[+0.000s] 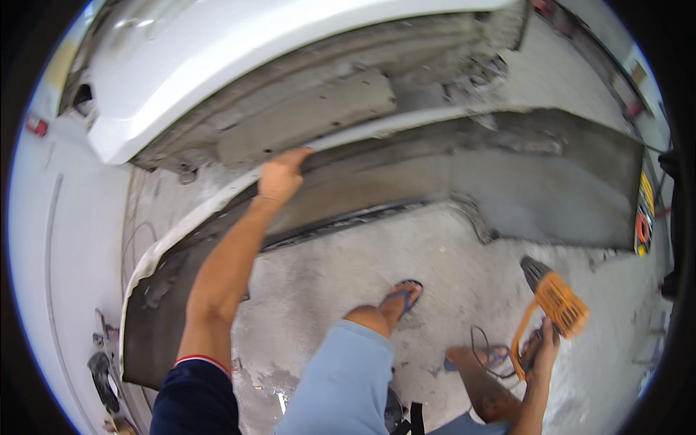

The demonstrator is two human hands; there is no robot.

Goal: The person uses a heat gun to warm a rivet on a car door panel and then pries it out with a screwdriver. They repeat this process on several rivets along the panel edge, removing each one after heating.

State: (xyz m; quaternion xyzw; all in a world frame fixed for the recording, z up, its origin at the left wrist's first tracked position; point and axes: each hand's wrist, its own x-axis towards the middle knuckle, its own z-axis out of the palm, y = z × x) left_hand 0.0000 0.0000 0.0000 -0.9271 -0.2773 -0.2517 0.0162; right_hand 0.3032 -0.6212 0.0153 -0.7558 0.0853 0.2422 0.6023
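A long car bumper (507, 174) stretches across the view, its dark grey inner side facing me and a pale edge along its top. My left hand (281, 176) is closed over that top edge, left of its middle; the fingertips are partly hidden. At the lower right, my right hand (542, 346) is wrapped round the handle of an orange heat gun (560, 301). Its dark nozzle points up and left toward the bumper, with a gap between them. An orange guard loops in front of the grip, and a dark cord (477, 348) hangs beside it.
Beyond the bumper stands a white car (196, 54) with its grimy underbody exposed. My sandalled feet (401, 296) stand on the stained concrete floor (319, 275). A colourful printed panel (644, 210) is by the bumper's right end. Dark tools or parts (105, 380) lie at the lower left.
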